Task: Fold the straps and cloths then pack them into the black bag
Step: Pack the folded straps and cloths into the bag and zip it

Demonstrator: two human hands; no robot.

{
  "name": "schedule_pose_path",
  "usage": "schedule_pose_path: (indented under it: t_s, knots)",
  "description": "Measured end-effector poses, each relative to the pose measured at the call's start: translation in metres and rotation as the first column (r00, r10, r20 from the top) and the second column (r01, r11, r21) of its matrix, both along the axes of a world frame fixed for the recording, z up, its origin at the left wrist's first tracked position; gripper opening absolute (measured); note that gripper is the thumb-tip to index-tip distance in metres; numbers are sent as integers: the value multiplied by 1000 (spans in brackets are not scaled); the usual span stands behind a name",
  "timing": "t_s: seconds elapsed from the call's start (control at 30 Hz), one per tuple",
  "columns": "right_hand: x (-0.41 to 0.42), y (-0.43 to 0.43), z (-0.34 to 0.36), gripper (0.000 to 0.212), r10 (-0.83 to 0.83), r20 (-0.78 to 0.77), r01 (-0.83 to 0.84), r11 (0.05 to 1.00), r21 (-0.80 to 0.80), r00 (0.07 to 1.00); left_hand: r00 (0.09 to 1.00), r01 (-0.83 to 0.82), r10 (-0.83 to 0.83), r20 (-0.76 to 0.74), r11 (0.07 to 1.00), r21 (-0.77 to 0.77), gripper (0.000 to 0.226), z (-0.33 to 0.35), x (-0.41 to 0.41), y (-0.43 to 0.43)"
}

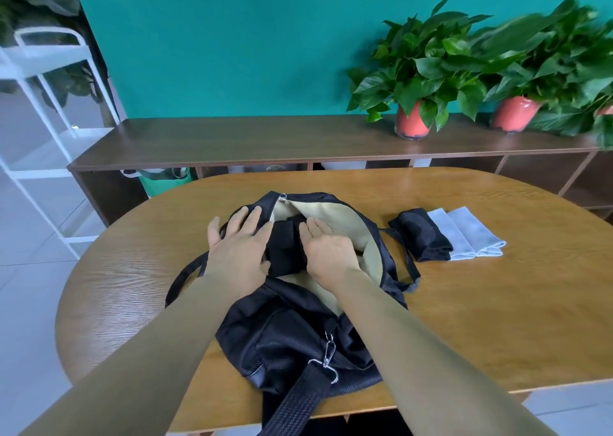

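Head view: the black bag (282,336) lies unzipped mid-table (497,303), pale lining showing; a folded black strap bundle (285,246) sits in its mouth, with the left hand (237,246) at its 9 o'clock and the right hand (328,250) at its 3 o'clock, fingers straight and flat, gripping nothing; best to press the bundle evenly down against the lining, leaving room; a folded black cloth (421,235) and pale blue cloths (464,233) wait at the bag's 3 o'clock, still unpacked.

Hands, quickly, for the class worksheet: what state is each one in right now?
Left hand: open, fingers straight on the black bag.
Right hand: open, flat on the folded black bundle inside it.
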State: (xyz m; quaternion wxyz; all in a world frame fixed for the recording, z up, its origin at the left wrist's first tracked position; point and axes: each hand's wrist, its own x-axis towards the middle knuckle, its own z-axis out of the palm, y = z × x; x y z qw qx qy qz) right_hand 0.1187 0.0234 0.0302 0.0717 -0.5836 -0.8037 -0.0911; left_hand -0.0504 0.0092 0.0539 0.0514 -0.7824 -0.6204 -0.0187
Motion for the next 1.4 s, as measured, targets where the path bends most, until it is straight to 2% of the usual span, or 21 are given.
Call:
schedule_pose_path:
  t_s: [0.17, 0.23, 0.3, 0.47, 0.6, 0.73, 0.9, 1.1, 1.23, 1.3, 1.37, 1.4]
  knots:
    - [10, -14, 12, 45, -15, 3, 15, 999, 34, 1000, 1000, 15, -15, 0, 1000, 21, 61, 5, 6, -8]
    - [14, -20, 13, 37, -51, 17, 51, 999, -16, 999, 1000, 15, -15, -7, 1000, 21, 57, 5, 8, -12]
    - [16, -24, 15, 31, -104, 32, 106, 990, -91, 994, 1000, 21, -21, -7, 999, 26, 45, 3, 9, -13]
    - [17, -19, 13, 39, -105, 27, 108, 976, -187, 994, 1000, -4, 5, 14, 999, -34, 13, -6, 12, -12]
    - [14, -13, 12, 49, -48, 29, 53, 971, -232, 998, 1000, -4, 4, 4, 999, -43, 17, -11, 18, -7]
    - [15, -7, 7, 50, -27, 17, 30, 972, -233, 999, 999, 18, -20, -29, 999, -43, 31, -9, 24, -2]
    - [19, -8, 10, 52, -24, 12, 26, 966, -257, 1000, 999, 35, -36, -26, 997, -64, 38, -7, 25, -3]
    - [26, -25, 26, 45, -23, -27, 18, 985, -174, 999, 999, 54, -54, 9, 998, -19, 44, 8, 27, -18]
    - [48, -52, 32, 32, -5, -41, 4, 1000, -25, 999, 998, 55, -55, 16, 998, 17, 49, 15, 24, -32]
    - [60, -64, 28, 26, -12, -63, 18, 995, 98, 998, 998, 63, -64, 16, 998, 31, 48, 15, 23, -41]
    - [66, -76, 23, 38, 22, -87, -4, 980, 201, 996, 997, 79, -79, 9, 996, 28, 47, 12, 27, -49]
    - [68, -82, 17, 36, 53, -93, -34, 981, 193, 994, 996, 86, -87, 6, 996, 17, 48, 10, 31, -53]
